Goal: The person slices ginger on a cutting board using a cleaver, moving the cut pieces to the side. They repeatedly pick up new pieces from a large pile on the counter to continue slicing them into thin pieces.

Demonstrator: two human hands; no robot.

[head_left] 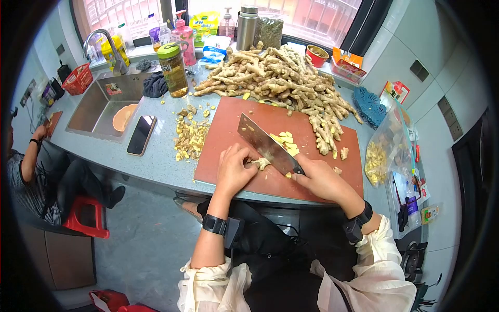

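Note:
On the reddish-brown cutting board (223,122), my left hand (236,165) has its fingers curled round a piece of ginger (261,163), pressing it to the surface. My right hand (322,178) grips the dark handle of a cleaver (264,144). The broad blade slants up and to the left, right beside that piece. Several cut ginger slices (284,141) lie just beyond the blade. A large heap of whole ginger roots (275,75) rises behind the board and spills onto its far right part. Small ginger trimmings (188,136) are scattered on the counter left of the board.
Left of the board are a phone (141,135), a green-lidded bottle (173,73) and a sink (86,117). A plastic bag with ginger slices (375,161) stands at the right. A steel flask (247,28) is by the window. Another person (39,171) sits far left on a red stool (86,216).

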